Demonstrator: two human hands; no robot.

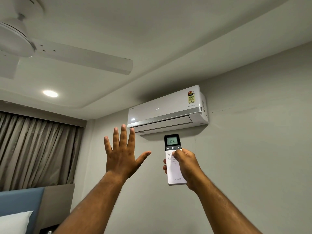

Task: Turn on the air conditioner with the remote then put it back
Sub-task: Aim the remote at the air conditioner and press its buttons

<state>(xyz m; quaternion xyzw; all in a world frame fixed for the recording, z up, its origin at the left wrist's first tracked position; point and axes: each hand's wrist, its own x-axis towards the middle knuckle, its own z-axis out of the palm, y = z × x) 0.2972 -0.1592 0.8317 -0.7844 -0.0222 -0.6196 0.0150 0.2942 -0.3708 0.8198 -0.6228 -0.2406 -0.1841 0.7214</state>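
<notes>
a: where's the remote (173, 159) right now?

b: in the right hand (184, 166), held upright and raised toward the wall, just below the air conditioner (167, 109). the fingers wrap round its back and left edge, and the thumb lies across the upper buttons, below the power key.

a: can you read anything on it?

b: the small screen at the top shows 24. there's faint lettering near its lower end, too small to be sure of.

a: and the unit itself?

b: white, mounted high on the wall close under the ceiling. its front panel shows 24 lit up, and a yellow sticker sits at its right end above the word inverter. the flap along the bottom looks slightly open.

a: what's the left hand (122, 155) doing?

b: it holds nothing. it's lifted beside the remote, apart from it, with the back toward the camera and all five fingers spread wide.

a: anything else around?

b: a white ceiling fan (67, 54) up at the left, a round ceiling light (50, 93) glowing, a striped curtain (38, 147) below it, and a white pillow (14, 222) against a blue headboard (20, 202) in the bottom left corner.
</notes>
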